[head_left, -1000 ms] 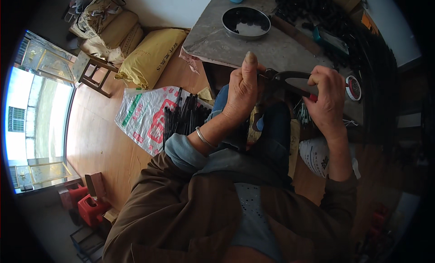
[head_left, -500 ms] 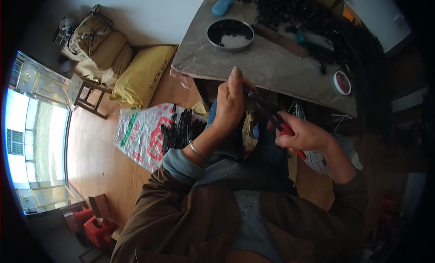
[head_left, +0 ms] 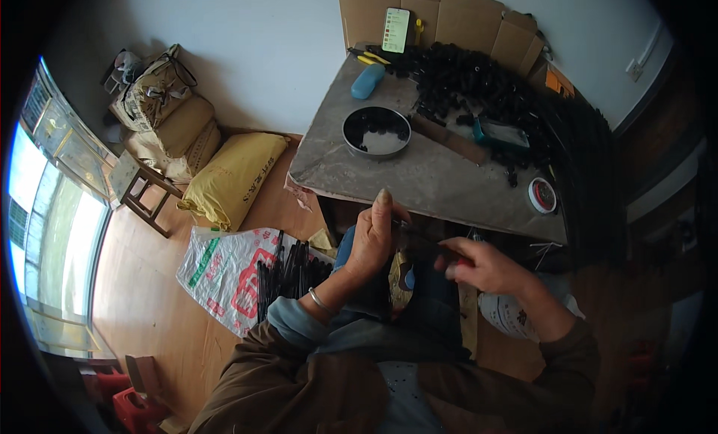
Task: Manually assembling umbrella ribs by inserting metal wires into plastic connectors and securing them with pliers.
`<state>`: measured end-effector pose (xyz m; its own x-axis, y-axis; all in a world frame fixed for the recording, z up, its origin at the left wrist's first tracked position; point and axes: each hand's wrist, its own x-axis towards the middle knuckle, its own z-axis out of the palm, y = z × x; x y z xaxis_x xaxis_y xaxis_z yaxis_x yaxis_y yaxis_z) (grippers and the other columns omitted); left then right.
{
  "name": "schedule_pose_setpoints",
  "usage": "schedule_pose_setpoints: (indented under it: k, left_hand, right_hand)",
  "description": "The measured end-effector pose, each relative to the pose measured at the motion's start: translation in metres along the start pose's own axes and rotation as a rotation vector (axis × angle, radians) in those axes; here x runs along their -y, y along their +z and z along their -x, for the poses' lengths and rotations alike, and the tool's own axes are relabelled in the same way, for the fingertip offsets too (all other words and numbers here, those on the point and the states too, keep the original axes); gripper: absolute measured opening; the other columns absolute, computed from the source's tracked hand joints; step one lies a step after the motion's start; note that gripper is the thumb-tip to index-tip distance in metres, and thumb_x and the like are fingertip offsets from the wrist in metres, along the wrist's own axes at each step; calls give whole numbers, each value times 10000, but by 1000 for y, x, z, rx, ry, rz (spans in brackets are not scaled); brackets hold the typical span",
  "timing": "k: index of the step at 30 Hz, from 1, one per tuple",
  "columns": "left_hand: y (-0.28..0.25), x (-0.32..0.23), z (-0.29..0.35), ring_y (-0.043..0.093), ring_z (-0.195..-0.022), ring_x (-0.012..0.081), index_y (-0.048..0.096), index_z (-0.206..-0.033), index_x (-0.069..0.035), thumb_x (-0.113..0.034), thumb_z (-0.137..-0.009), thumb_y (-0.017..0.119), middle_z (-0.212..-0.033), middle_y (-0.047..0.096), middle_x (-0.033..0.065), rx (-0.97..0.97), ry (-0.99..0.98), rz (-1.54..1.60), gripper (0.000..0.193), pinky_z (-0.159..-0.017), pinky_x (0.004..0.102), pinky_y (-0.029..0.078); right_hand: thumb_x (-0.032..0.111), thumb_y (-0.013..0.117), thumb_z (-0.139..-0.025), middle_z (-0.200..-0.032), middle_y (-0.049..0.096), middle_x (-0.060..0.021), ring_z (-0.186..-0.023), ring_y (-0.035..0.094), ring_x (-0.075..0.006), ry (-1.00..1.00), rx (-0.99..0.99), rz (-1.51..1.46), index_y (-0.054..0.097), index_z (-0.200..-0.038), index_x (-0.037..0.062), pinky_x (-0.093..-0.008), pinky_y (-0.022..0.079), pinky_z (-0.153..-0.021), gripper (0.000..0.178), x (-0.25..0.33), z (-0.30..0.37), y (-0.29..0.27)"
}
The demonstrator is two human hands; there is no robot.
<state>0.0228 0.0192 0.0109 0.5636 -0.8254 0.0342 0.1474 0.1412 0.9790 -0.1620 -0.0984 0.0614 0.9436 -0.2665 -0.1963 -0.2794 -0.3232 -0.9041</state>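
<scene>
My left hand [head_left: 370, 243] is closed with its thumb pointing up, in front of the table's near edge. What its fingers hold is mostly hidden; something dark pokes out beside them. My right hand [head_left: 490, 268] grips red-handled pliers [head_left: 465, 261], whose dark jaws reach across to the left hand's fingers. Below and to the left, a bundle of thin black tubes [head_left: 288, 277] lies on a printed white plastic bag [head_left: 217, 273]. On the table ahead stands a round metal bowl [head_left: 378, 157] with small black pieces in it.
The grey table [head_left: 336, 172] bears a heap of black pieces [head_left: 471, 71], a rusty bar [head_left: 449, 139], a teal-edged box [head_left: 502, 133], a round red-and-white tin [head_left: 542, 195], a blue object [head_left: 366, 82] and a propped phone [head_left: 396, 30]. A yellow sack [head_left: 232, 180] and stool [head_left: 146, 191] stand left.
The view has tilted up, bringing the phone and cardboard into sight. Both hands still work close together; the right hand has turned, so less of the red handles shows.
</scene>
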Motion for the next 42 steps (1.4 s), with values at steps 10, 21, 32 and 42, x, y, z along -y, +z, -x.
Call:
schedule_pose_setpoints:
  k: [10,21,32,42]
  left_hand:
    - [7,-1,6,406,-529,61,608,-784,-8,-472,-1013,293,-575,468,2,53,-76,37,607,-484,228,308]
    - [12,1,9,442,-493,64,624,-746,-34,-602,-973,198,-569,517,10,96,6,-107,746,-456,217,310]
    - [9,-2,10,450,-508,76,609,-742,-36,-624,-963,192,-587,513,7,213,-110,-98,754,-462,219,327]
    - [3,0,8,465,-504,79,600,-742,-38,-632,-959,198,-582,518,17,264,-110,-95,750,-457,219,344]
  right_hand:
    - [146,693,-773,-707,542,-43,-509,552,-130,445,400,-522,496,-1056,45,-249,473,-485,359,-10,14,-5]
    - [267,514,-980,-634,458,14,-474,404,-46,379,237,-579,534,-1026,0,-224,402,-443,272,-2,20,26]
    - [373,464,-986,-711,602,-64,-548,610,-136,336,313,-616,518,-1174,-8,-224,501,-550,429,-4,19,17]
    - [494,414,-971,-545,370,23,-423,372,-60,450,283,-635,497,-816,46,-246,395,-412,481,-2,17,35]
